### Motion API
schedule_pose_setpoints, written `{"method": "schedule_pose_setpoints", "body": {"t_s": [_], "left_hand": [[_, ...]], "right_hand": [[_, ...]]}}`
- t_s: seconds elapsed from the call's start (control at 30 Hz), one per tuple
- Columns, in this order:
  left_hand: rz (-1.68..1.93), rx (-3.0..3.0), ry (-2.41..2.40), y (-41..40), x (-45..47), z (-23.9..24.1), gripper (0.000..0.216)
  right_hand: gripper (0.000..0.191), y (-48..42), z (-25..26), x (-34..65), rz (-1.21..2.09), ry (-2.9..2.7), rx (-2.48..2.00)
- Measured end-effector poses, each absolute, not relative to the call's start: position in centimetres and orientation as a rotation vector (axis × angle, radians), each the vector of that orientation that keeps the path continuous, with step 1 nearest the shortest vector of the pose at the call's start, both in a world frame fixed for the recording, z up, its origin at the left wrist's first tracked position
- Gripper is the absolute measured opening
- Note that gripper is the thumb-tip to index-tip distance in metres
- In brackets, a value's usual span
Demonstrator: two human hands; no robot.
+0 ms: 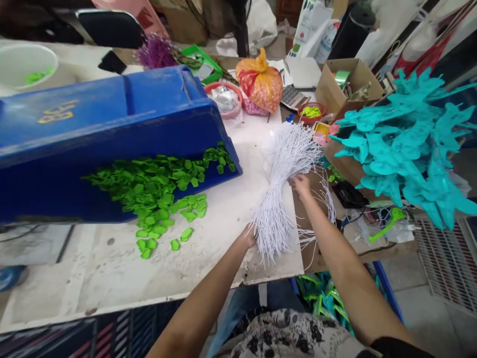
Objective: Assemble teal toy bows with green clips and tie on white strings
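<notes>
A bundle of white wires (278,199), thin and string-like, lies on the white tabletop, narrow at its middle and fanned out at both ends. At its lower left edge is my left hand (249,237), touching the strands; its fingers are hidden under them. My right hand (301,185) is at the bundle's right side near the narrow part, with fingers curled against the strands. More loose white wires (325,196) hang to the right, beside my right forearm.
A blue bin (112,114) lies tipped on its side, with green plastic pieces (156,189) spilling out. Turquoise plastic shapes (406,144) stand piled at right by a cardboard box (350,79). At the back are an orange bag (260,82), a calculator (294,97) and a red basket (312,118).
</notes>
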State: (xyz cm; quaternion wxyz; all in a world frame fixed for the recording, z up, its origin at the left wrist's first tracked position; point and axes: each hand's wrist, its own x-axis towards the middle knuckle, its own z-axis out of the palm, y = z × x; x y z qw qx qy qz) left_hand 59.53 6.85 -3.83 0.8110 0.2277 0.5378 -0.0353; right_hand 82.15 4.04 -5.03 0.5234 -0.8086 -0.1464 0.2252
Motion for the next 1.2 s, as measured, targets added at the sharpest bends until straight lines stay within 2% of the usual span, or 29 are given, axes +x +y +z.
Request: {"method": "schedule_pose_setpoints", "body": {"t_s": [0.13,0.23,0.37,0.47,0.53,0.67,0.87,1.2], "left_hand": [[-0.112,0.862,1.254,8.0,57.7,-4.3,0.016],[-0.035,1.158,1.339,10.5,56.7,-4.0,0.01],[0.207,1.519,1.338,13.4,59.1,-3.0,0.021],[0.31,1.949,1.043,13.4,63.7,-3.1,0.03],[0.263,2.158,0.909,12.5,66.8,-3.7,0.044],[0.112,2.166,0.954,10.7,69.4,-5.5,0.065],[0.218,2.139,0.938,10.1,68.6,-7.6,0.065],[0.315,2.124,0.892,10.1,68.2,-8.9,0.066]], "right_hand": [[0.019,1.3,-6.4,78.2,0.559,-0.438,-2.033],[0.023,2.2,-6.6,77.1,0.511,-0.502,-2.072],[0.029,4.2,-6.3,78.4,0.388,-0.767,-2.17],[0.026,4.7,-6.0,79.6,0.298,-1.153,-2.293],[0.025,4.6,-5.9,80.1,0.298,-1.32,-2.354],[0.023,4.4,-5.6,80.8,0.355,-1.441,-2.393],[0.019,4.4,-5.0,81.6,0.442,-1.473,-2.364],[0.021,4.5,-5.0,80.5,0.463,-1.378,-2.435]]}}
